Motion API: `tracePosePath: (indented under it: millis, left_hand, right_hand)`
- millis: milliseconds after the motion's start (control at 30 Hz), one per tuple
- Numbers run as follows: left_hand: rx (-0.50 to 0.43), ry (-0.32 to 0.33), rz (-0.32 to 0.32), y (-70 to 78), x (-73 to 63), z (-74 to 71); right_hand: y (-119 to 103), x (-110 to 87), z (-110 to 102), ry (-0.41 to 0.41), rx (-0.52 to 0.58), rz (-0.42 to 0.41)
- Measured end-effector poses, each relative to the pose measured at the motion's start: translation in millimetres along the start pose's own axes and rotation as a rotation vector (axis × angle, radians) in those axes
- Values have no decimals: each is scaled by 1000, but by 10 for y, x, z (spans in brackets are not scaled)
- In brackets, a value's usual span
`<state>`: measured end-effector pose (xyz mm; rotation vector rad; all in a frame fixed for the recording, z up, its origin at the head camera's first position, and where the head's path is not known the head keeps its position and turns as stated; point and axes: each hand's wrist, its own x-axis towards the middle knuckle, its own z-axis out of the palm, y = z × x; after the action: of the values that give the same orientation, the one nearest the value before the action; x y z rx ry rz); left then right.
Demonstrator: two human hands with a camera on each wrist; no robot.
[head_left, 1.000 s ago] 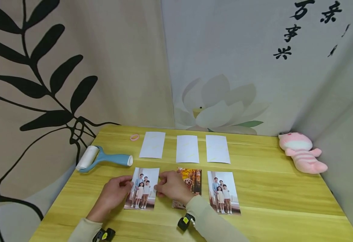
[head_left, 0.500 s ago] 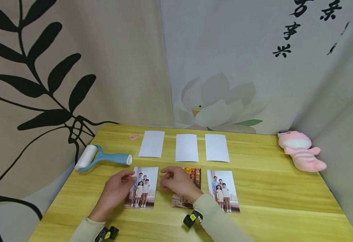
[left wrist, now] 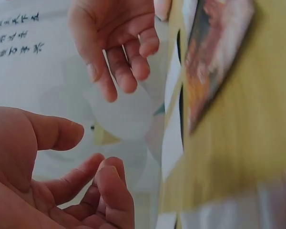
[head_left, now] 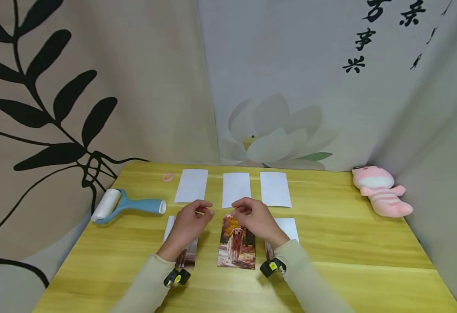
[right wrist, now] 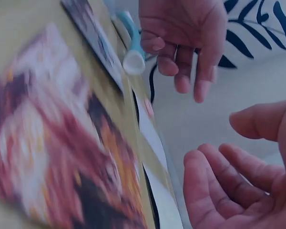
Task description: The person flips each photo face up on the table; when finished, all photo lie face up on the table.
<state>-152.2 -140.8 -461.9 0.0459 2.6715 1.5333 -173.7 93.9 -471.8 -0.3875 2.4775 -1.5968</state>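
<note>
My left hand (head_left: 189, 225) hovers over the left photo (head_left: 189, 254), hiding most of it, its fingers loosely bent and holding nothing. Above the upper right corner of the dog photo (head_left: 236, 248) is my right hand (head_left: 257, 219), likewise with nothing in its grasp. That dog photo lies flat in the middle of the front row. The right photo (head_left: 288, 227) is partly covered by the right hand and sleeve. In the left wrist view, gaps show between the thumb and fingers of the left hand (left wrist: 62, 186); the right wrist view shows the same for the right hand (right wrist: 243, 176).
Behind the photos lie a left white card (head_left: 191, 186), a middle white card (head_left: 236, 189) and a right white card (head_left: 275, 189). A blue-handled lint roller (head_left: 146, 206) and a pink ring (head_left: 168, 177) are on the left. A pink plush toy (head_left: 385, 191) lies far right.
Both hands have let go of the left photo's sides. They have risen and moved right, the right hand uncovering most of the dog photo. The view has shifted slightly.
</note>
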Motion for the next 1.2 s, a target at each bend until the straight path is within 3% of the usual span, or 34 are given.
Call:
tracePosePath:
  millis: [167,433,733,967,1200]
  left_hand:
    - [-66,-33,49,163,225,261]
    - [-168,-91,79,409,522,601]
    - [-180,-78,78,550,929,1007]
    - [-198,-137,10,615,1166,1288]
    - [-164,-144,-58,685,1249,1473]
  right_hand:
    - [122,80,-296,98,-27,5]
    - [295,215,-722,160,87,61]
    - [494,372,-1089,248,-55,127]
    - [707,462,-1245,277,-55,139]
    - [865,500,-1302,274,-64,192]
